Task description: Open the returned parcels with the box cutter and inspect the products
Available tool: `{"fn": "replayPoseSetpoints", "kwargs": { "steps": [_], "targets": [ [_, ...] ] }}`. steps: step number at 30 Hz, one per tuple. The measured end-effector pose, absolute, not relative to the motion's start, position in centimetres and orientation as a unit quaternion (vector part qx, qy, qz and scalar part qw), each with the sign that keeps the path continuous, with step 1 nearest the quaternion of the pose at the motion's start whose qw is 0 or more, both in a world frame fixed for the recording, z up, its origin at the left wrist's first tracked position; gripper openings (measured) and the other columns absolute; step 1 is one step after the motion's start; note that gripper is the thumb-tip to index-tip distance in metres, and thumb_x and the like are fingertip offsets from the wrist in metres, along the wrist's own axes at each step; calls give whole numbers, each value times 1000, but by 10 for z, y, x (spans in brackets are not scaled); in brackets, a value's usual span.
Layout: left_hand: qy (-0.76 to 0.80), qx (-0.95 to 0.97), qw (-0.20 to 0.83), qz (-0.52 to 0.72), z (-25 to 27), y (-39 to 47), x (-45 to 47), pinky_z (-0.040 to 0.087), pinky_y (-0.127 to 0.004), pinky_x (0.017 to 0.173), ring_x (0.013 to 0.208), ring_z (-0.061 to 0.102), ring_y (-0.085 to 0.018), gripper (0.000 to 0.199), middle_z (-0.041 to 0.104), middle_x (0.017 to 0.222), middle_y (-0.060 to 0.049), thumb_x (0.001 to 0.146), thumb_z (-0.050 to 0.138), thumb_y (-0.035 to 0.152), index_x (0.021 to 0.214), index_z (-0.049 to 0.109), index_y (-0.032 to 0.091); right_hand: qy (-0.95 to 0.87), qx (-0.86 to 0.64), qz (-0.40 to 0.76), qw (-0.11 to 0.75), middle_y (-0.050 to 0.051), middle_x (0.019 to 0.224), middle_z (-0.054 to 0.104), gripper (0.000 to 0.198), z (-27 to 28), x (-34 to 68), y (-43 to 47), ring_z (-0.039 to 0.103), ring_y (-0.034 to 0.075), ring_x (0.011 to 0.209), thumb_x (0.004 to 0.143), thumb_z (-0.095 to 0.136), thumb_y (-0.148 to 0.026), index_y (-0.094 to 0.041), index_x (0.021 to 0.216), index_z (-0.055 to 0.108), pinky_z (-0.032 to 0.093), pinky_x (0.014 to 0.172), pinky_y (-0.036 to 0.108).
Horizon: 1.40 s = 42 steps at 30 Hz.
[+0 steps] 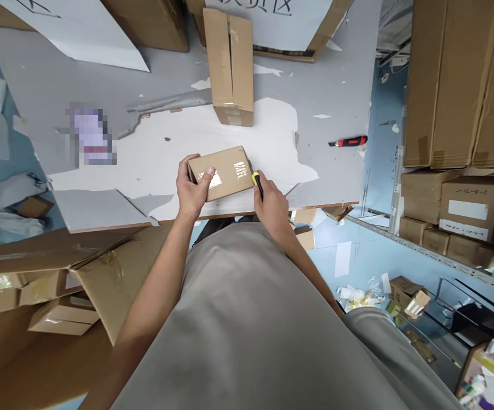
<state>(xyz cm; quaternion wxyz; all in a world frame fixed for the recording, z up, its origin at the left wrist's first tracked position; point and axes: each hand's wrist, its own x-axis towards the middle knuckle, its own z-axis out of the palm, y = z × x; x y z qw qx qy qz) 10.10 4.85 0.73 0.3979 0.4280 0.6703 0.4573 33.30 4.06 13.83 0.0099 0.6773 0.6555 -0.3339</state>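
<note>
A small brown cardboard box (226, 171) with shiny clear tape at its ends is held above the near edge of the table. My left hand (192, 188) grips its left end, thumb on the top face and fingers round the far side. Wrapped in my right hand (271, 202) is a yellow-and-black utility knife (256, 180), its tip against the box's right end. The exact blade contact is too small to make out. Beyond them a longer taped cardboard box (232, 68) rests on the table.
A red-and-black utility knife (349, 141) lies at the table's right side. The grey table (153, 85) has a torn white patch. A large open carton (114, 273) with smaller boxes inside stands at lower left. Shelves with cartons (464, 208) rise at right; litter (360, 296) covers the floor.
</note>
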Motion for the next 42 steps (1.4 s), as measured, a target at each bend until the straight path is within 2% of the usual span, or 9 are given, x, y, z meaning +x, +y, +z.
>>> {"fn": "replayPoseSetpoints", "kwargs": {
  "steps": [3, 11, 16, 20, 24, 30, 36, 39, 42],
  "targets": [
    [669, 433, 396, 457, 7, 48, 102, 56, -52, 126, 134, 70, -33, 88, 69, 141, -14, 88, 83, 89, 143, 65, 23, 661, 675, -325, 50, 21, 136, 77, 72, 154, 322, 49, 81, 39, 113, 121, 46, -47, -23, 188, 30, 66, 99, 53],
    [672, 427, 392, 461, 6, 47, 105, 55, -55, 127, 135, 70, -34, 90, 69, 144, -16, 88, 81, 91, 142, 66, 21, 637, 661, -329, 221, 26, 124, 83, 73, 184, 304, 68, 83, 40, 121, 110, 51, -10, -8, 182, 37, 66, 98, 50],
    [672, 430, 397, 453, 8, 48, 105, 54, -56, 129, 137, 70, -34, 89, 69, 142, -15, 89, 80, 91, 143, 65, 22, 619, 654, -349, 259, 25, 120, 84, 63, 203, 317, 51, 82, 38, 121, 114, 44, -14, -6, 176, 43, 63, 102, 48],
    [673, 433, 402, 446, 10, 48, 105, 53, -54, 130, 140, 69, -34, 89, 70, 146, -15, 89, 81, 90, 146, 65, 24, 625, 694, -315, 168, 20, 121, 85, 55, 194, 352, 46, 81, 39, 114, 120, 41, -31, -18, 173, 51, 62, 102, 49],
    [674, 421, 406, 450, 12, 49, 106, 52, -54, 132, 146, 67, -37, 93, 68, 153, -18, 87, 82, 90, 150, 66, 23, 576, 776, -253, 45, 25, 135, 80, 61, 118, 403, 64, 79, 42, 121, 121, 37, -35, -15, 178, 45, 60, 106, 53],
    [684, 413, 408, 442, 18, 51, 105, 52, -55, 132, 147, 68, -39, 101, 68, 159, -21, 84, 85, 90, 157, 66, 23, 505, 813, -278, 77, 36, 153, 66, 71, 9, 442, 84, 77, 39, 128, 110, 48, -22, -1, 178, 40, 60, 110, 51],
    [690, 400, 418, 435, 22, 51, 106, 53, -56, 131, 150, 66, -41, 107, 71, 153, -23, 84, 85, 90, 159, 64, 18, 577, 718, -370, -117, 29, 161, 67, 55, 18, 415, 78, 63, 33, 151, 118, 53, -48, -9, 154, 68, 54, 126, 50],
    [692, 394, 422, 434, 23, 51, 105, 53, -55, 131, 149, 67, -41, 107, 72, 152, -22, 82, 87, 89, 158, 64, 18, 617, 592, -467, -227, 21, 159, 71, 61, 31, 390, 84, 67, 27, 148, 116, 55, -66, -19, 152, 70, 59, 121, 44],
    [694, 388, 425, 433, 23, 51, 104, 53, -56, 130, 146, 68, -40, 108, 72, 151, -21, 81, 88, 90, 158, 65, 18, 653, 527, -484, -247, 19, 159, 71, 62, 38, 374, 92, 66, 27, 150, 115, 56, -67, -20, 153, 70, 57, 124, 45]
  ]
}}
